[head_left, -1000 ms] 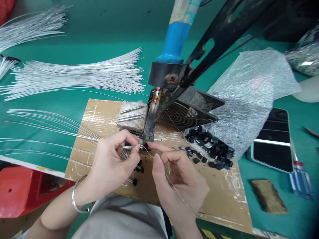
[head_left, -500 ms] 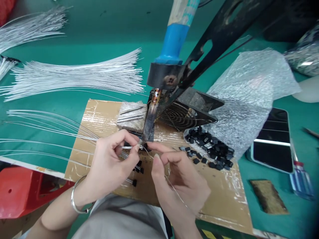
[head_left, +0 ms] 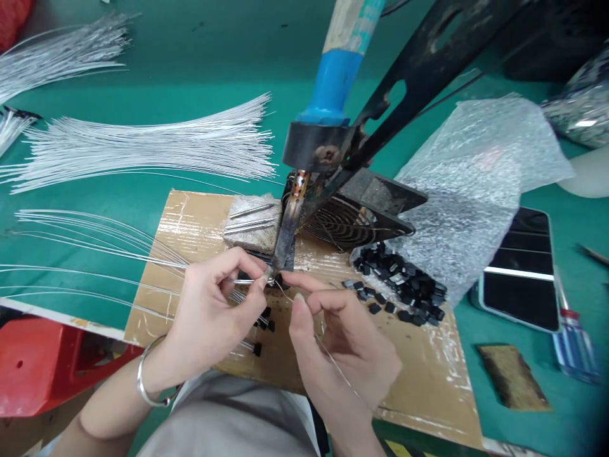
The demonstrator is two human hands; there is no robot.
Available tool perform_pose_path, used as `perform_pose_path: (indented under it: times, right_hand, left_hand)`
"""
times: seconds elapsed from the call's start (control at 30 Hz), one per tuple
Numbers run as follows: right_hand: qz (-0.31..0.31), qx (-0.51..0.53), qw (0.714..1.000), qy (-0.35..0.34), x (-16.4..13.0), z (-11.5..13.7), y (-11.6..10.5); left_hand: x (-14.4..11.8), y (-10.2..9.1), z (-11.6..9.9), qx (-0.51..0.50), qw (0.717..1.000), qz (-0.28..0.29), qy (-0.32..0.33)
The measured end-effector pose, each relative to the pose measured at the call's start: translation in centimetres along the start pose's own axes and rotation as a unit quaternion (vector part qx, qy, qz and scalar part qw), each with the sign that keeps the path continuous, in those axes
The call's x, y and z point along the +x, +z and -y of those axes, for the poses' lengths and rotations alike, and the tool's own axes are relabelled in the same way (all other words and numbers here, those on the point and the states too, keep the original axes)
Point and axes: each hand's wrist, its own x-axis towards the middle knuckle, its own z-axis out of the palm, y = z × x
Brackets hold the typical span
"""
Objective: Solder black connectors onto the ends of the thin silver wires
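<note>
Just below the tip of a clamped soldering iron (head_left: 287, 235), my left hand (head_left: 221, 311) pinches thin white wires (head_left: 174, 261) between thumb and forefinger. My right hand (head_left: 340, 343) is closed on a strand of solder wire (head_left: 340, 369), which runs across the palm and reaches up to the iron's tip. Its forefinger points at a small black part at the tip, mostly hidden by my fingers. Under my left hand lie other wires with small black connectors (head_left: 257, 349) on their ends.
A bundle of white wires (head_left: 152, 149) lies at the back left. Loose black connectors (head_left: 402, 279) spill from a bubble-wrap bag (head_left: 480, 171) at right, near a fan (head_left: 347, 219). A phone (head_left: 518, 273), a screwdriver (head_left: 575, 346) and a brown pad (head_left: 514, 377) lie farther right. Cardboard (head_left: 423, 381) covers the work area.
Both hands hold nearly the same pose at the iron's tip. The view has shifted very slightly; nothing else visibly differs.
</note>
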Motion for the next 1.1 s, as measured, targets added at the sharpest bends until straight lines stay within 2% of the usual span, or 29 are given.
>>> perform_pose_path:
  times: [0.83, 1.1]
  right_hand:
    - [0.002, 0.015, 1.000, 0.012, -0.35, -0.25, 0.06]
    - [-0.005, 0.001, 1.000, -0.007, 0.06, -0.10, 0.14]
  left_hand:
    - [0.20, 0.04, -0.04, -0.010, 1.000, 0.003, -0.006]
    - [0.26, 0.01, 0.02, -0.016, 1.000, 0.004, -0.010]
